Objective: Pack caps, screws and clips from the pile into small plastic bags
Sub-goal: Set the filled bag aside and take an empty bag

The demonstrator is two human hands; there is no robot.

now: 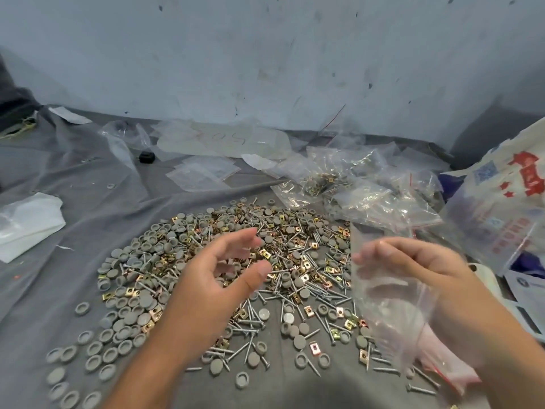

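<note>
Clear small bag pinched in the right hand should gape wide while the empty, loosely curled left hand scoops the pile.

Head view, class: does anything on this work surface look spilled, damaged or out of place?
Nothing looks damaged. The pile of caps, screws and clips lies loose across the grey cloth, as the job expects. A few grey caps have strayed to the near left, apart from the heap. The right hand holds an empty clear bag.

place: makeshift packing workshop — scuffed wall | grey sheet — hardware pile
</note>
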